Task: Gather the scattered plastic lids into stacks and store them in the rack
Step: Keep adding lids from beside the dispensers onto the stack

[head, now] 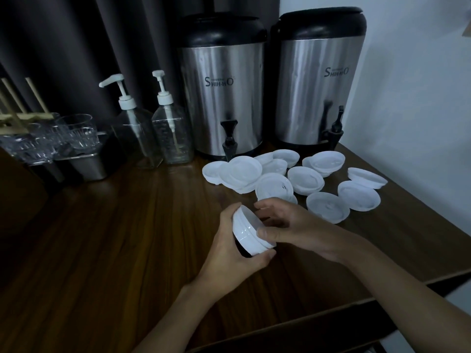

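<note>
1. The left hand (229,250) holds a short stack of white lids (248,233) tilted on edge just above the table (114,238), near its front middle; its fingers are curled round the stack's left side and its thumb lies under the lower rim
2. The right hand (293,225) grips the same stack from the right, thumb pressed on the near rim and fingers bent round the far edge
3. The loose lids (305,180) lie scattered on the table behind the hands, toward its right rear corner; several overlap, and a few sit apart near the right edge
4. Two steel urns (221,98) with black tops and taps stand side by side at the back, just behind the loose lids
5. Two clear pump bottles (135,133) stand left of the urns
6. Further left are glasses (79,133) and a metal cup (93,165)
7. A wooden rack (17,118) with upright pegs sits at the far left edge, well apart from the lids
</note>
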The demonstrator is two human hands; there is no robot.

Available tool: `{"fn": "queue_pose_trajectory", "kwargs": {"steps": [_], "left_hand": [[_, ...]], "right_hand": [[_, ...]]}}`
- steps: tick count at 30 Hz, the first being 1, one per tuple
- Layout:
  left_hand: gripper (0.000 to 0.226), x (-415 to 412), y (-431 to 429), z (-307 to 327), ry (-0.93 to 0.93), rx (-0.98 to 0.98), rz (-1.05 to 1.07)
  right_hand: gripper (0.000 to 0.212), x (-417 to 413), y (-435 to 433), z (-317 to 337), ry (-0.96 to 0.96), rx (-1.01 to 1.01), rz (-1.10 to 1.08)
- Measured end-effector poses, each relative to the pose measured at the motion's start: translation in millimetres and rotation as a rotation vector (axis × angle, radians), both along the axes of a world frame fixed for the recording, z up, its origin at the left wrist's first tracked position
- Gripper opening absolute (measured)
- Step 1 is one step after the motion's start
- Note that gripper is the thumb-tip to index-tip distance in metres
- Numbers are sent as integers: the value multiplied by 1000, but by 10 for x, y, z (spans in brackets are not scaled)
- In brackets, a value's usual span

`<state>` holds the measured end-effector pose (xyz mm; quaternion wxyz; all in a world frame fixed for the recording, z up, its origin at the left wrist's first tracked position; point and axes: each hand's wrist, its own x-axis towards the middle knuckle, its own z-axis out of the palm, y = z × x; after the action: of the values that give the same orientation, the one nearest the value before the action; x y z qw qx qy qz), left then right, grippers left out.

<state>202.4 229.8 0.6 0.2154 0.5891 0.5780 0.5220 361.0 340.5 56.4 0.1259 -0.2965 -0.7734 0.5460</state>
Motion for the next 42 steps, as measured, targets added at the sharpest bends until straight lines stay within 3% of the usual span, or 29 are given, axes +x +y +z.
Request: {"fn": "queue_pose_trajectory", "kwargs": {"steps": [5,20,36,40,42], "left_hand": [[96,-17,10,-17,-5,-13,2],[106,-28,44,-55,-4,-76,-17],[90,-18,140,-58,57,-61,-14],[91,-12,192,-20,45,-134,-10],[95,-15,206,-16,43,-175,9]], "right_hand": [[63,-25,-23,38,-14,47,11],[57,-34,43,0,35,85,92],[51,-68,80,-195,48,155,76],[64,169,274,-179,-51,359,-91],[68,377,464,-120,-221,568,-262]]}}
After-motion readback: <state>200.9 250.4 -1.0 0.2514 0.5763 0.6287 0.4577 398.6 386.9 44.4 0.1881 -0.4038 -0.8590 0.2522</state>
